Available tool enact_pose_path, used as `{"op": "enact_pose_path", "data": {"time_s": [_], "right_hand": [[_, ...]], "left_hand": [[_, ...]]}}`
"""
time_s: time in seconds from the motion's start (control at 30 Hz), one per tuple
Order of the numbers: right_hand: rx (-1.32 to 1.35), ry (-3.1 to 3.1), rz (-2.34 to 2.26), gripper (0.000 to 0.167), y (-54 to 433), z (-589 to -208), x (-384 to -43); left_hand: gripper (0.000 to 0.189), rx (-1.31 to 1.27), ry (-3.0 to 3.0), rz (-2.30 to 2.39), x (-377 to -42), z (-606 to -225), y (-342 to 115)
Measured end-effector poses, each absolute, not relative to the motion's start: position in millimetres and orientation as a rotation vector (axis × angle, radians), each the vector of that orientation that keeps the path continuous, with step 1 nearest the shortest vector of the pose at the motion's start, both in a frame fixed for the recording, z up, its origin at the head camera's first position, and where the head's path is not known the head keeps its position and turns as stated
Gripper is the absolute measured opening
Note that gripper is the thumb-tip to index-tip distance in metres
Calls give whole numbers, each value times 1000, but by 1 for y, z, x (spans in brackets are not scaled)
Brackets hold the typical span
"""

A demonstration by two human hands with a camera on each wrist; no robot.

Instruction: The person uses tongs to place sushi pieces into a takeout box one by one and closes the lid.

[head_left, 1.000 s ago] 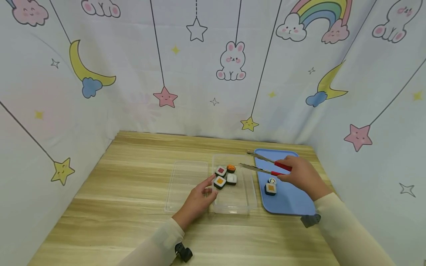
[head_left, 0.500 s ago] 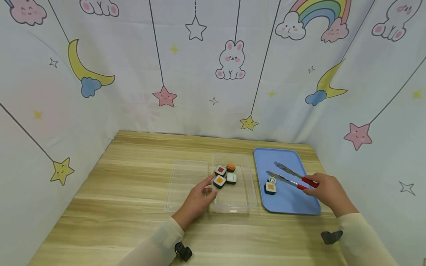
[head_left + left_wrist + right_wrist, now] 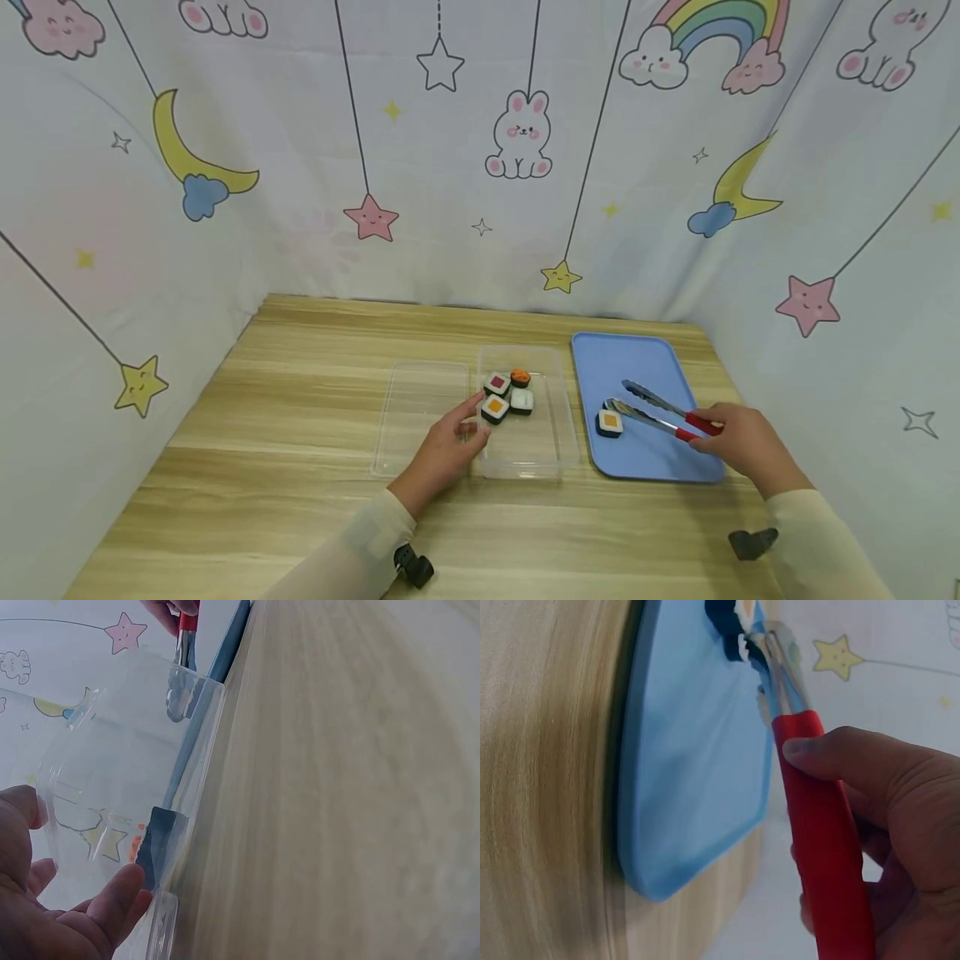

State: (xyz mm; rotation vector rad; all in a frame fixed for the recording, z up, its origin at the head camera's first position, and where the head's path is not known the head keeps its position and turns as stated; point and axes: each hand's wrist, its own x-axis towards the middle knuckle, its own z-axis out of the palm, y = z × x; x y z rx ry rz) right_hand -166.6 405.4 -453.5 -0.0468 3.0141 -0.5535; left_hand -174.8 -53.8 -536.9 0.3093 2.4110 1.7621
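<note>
My right hand [image 3: 750,442] grips red-handled metal tongs [image 3: 660,421], jaws spread apart, low over the blue tray [image 3: 633,358]. One tong tip overlaps a small round sushi roll, mostly hidden; beside it stands a toy-like sushi roll [image 3: 610,422] with an orange-yellow centre. In the right wrist view, the thumb presses along the red handle [image 3: 821,825]. My left hand [image 3: 442,446] holds the left side of a clear plastic box [image 3: 558,392], thumb and fingertips at its wall. Inside are a red-centred roll [image 3: 497,384], orange-topped piece [image 3: 520,378], white-topped piece [image 3: 522,402] and yellow-centred roll [image 3: 494,408].
A clear flat lid [image 3: 420,408] lies left of the box on the wooden table [image 3: 300,417]. The tray stands just right of the box. A printed curtain [image 3: 450,167] closes in the back and both sides.
My right hand has moved the tongs from over the box rightward to the tray, then slightly lower, onto the small roll. The left hand and the box stay in place.
</note>
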Motion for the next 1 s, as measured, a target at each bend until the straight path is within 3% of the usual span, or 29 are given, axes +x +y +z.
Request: {"op": "enact_pose_path", "data": {"time_s": [1.0], "right_hand": [[-80,3090,-543,50,405,-469,-166]], "left_hand": [[61,288,2395,1764,-174,-534,-53]]}}
